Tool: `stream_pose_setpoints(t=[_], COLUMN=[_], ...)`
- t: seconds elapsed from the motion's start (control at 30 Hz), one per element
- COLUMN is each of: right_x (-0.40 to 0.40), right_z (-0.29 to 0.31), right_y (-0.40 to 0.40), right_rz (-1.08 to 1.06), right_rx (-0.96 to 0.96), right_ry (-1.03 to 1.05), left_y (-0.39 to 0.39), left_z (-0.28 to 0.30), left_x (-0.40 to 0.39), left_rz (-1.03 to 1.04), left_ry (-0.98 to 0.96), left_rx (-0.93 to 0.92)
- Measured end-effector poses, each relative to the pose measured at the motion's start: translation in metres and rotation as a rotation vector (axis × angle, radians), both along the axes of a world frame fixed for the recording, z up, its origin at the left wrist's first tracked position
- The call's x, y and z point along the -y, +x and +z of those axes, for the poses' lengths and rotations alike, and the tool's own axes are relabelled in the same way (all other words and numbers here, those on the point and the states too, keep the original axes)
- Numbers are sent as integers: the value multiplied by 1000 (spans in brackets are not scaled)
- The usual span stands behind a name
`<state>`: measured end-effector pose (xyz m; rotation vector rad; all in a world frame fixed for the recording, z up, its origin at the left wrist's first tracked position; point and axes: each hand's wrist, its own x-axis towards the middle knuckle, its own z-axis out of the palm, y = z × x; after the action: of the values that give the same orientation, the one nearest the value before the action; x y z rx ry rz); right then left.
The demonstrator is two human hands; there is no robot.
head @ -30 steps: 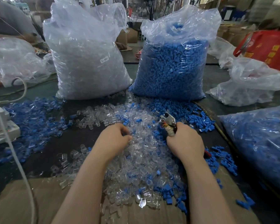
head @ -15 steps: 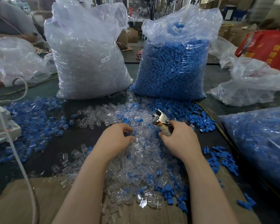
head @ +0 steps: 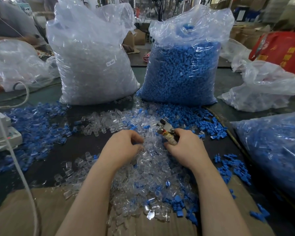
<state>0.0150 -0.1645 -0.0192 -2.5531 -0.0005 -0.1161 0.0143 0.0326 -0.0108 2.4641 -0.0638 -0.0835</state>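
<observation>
Closing the gap over the last second, the right hand (head: 187,149) has carried its pliers (head: 165,129) leftward toward the left hand (head: 124,148), which has barely shifted. I read this as the tool being brought to a piece the left fingers are picking out, so a new piece is about to be worked.

The right fingers are wrapped tight round the pliers' handle, which is bound in pale, worn tape. The scuffed metal head sticks up past the knuckles. The left fingers are curled, with their tips sunk in the clear caps (head: 148,169). Whether they actually pinch one is hidden.

Those caps lie directly under and between both sets of fingertips. They are small, glossy, see-through sleeves in a loose, slippery heap. Blue plugs (head: 204,123), matte and blocky, are scattered just beyond the right fingers and mixed into the heap's near edge.

Farther off, beyond the fingers, stand a crinkled bag of clear caps (head: 92,68) and a bag of blue plugs (head: 182,70). Back toward the wrists lies flat brown cardboard (head: 20,212), and a white cable (head: 19,169) runs well off to the left of the left hand.
</observation>
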Motion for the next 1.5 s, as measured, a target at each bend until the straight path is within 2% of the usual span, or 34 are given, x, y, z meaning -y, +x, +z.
stream_pose_setpoints(t=[0.17,0.4,0.57,0.67,0.8,0.93,1.13,1.5], right_x=[-1,-2,-1,5,4,-5,-9,-10], right_z=[0,-4,-4,-2,1,1,1,-1], right_y=[-1,1,1,1,-1,-2,-1,-2], right_rz=[28,-19,-173,-235,-109,14,-47,-136], right_rx=[7,31,84,111,55,-57,-82,35], right_ry=[-25,-58,37,51,29,-90,-152,-154], left_y=[0,-1,-3,-3,-3,-3,-4,-4], left_z=[0,5,8,9,7,6,7,12], left_x=[1,0,-3,-2,0,-1,0,7], left_rz=[10,122,187,196,229,225,232,237], left_ry=[6,-156,-329,-357,-375,-405,-467,-591], left_rx=[19,25,43,43,52,11,-12,-29])
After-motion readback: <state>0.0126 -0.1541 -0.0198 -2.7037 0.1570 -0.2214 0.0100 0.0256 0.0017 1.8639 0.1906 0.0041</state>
